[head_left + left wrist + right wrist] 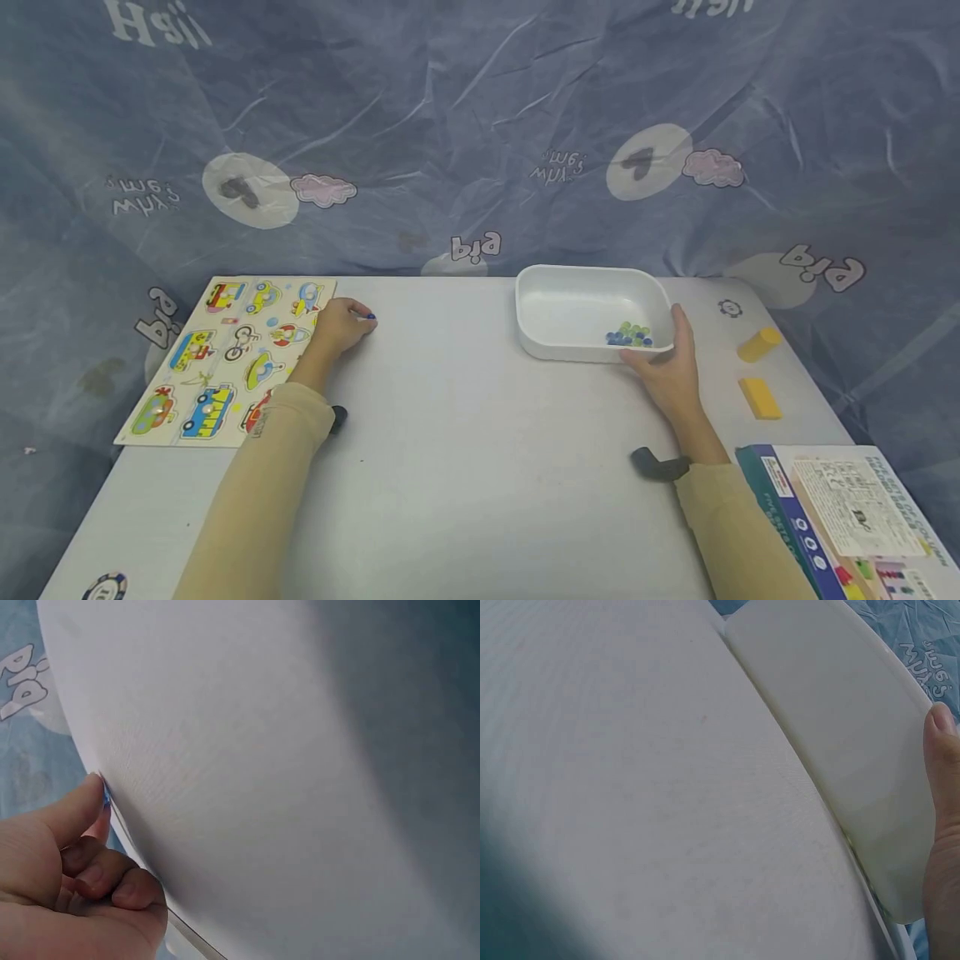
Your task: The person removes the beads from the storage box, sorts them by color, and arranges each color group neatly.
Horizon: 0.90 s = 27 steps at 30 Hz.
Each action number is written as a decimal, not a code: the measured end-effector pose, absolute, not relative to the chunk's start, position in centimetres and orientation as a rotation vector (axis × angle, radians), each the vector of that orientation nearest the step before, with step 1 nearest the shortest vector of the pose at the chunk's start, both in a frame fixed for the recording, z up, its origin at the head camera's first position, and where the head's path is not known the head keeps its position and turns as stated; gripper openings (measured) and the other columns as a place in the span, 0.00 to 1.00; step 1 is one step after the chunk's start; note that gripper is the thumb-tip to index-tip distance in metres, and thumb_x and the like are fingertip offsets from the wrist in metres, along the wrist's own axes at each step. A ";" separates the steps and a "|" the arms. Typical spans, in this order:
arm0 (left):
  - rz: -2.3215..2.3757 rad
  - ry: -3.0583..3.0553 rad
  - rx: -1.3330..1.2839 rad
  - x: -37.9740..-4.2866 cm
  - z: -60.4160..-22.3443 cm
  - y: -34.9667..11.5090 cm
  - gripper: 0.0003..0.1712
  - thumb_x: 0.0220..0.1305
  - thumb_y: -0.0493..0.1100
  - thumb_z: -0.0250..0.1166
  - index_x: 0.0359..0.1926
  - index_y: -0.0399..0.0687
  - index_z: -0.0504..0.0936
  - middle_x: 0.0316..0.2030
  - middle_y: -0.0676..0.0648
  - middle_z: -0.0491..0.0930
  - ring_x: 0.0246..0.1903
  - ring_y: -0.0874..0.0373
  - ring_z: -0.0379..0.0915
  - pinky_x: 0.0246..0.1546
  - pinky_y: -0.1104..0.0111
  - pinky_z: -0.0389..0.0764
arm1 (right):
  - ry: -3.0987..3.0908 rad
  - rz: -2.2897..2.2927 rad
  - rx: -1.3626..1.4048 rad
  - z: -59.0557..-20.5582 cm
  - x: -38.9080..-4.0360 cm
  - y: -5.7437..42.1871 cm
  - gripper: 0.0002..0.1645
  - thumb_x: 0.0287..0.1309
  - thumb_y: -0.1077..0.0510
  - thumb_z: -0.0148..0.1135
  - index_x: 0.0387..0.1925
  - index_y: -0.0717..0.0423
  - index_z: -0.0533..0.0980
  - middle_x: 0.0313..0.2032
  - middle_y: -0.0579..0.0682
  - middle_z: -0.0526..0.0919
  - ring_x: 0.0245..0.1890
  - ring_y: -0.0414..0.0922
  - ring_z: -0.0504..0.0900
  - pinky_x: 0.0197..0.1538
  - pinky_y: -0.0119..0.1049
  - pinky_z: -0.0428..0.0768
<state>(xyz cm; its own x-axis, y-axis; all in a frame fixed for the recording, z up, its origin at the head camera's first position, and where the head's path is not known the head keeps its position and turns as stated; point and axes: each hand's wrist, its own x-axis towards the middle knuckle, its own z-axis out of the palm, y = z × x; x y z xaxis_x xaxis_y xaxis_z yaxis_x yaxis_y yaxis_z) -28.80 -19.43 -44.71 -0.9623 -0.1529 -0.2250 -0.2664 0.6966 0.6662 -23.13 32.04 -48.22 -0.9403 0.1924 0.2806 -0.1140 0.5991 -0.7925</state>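
Note:
In the head view my left hand (347, 325) is beside the right edge of the picture puzzle board (232, 329) and pinches a small blue marble (371, 317). The left wrist view shows the marble (106, 798) mostly hidden between thumb and forefinger, the other fingers curled in. My right hand (670, 375) grips the right front corner of a white plastic tub (570, 350), thumb at the front rim and fingers along the right side. Several blue and green marbles (628, 335) lie together inside, in the tub's right front corner.
Right of the tub lie a yellow cylinder (759, 344) and a yellow block (760, 398). A stack of boxes or books (855, 508) occupies the front right corner. Patterned blue-grey cloth (420, 133) hangs behind the white table (465, 467).

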 end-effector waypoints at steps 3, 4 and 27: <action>1.123 2.754 -0.353 -28.8 -44.8 -19.4 0.16 0.61 0.46 0.63 0.47 0.43 0.79 0.46 0.41 0.74 0.43 0.49 0.70 0.41 0.62 0.74 | -2.497 1.270 -0.068 -48.2 -23.1 32.0 0.67 0.43 0.45 0.75 0.73 0.33 0.38 0.75 0.42 0.42 0.75 0.44 0.41 0.75 0.47 0.40; 1.123 2.759 -0.356 -28.8 -44.8 -19.5 0.16 0.61 0.46 0.63 0.47 0.43 0.79 0.47 0.40 0.74 0.44 0.48 0.70 0.42 0.61 0.74 | -2.497 1.272 -0.070 -48.2 -23.1 32.0 0.67 0.43 0.45 0.75 0.73 0.33 0.38 0.75 0.42 0.41 0.75 0.44 0.41 0.75 0.47 0.40; 1.103 2.772 -0.407 -28.8 -44.6 -19.2 0.18 0.58 0.44 0.67 0.48 0.44 0.78 0.50 0.39 0.75 0.49 0.46 0.70 0.50 0.56 0.74 | -2.470 1.286 -0.041 -48.2 -23.1 32.1 0.67 0.43 0.46 0.75 0.73 0.34 0.38 0.74 0.41 0.42 0.75 0.45 0.42 0.75 0.49 0.40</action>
<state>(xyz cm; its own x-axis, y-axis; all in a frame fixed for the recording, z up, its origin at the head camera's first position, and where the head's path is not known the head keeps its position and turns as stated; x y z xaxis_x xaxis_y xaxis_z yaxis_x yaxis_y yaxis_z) -28.82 -19.18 -44.61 -0.9552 -0.2002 -0.2181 -0.2953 0.6964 0.6541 -23.10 32.14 -48.23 -0.9368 0.1865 0.2959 -0.1354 0.5866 -0.7985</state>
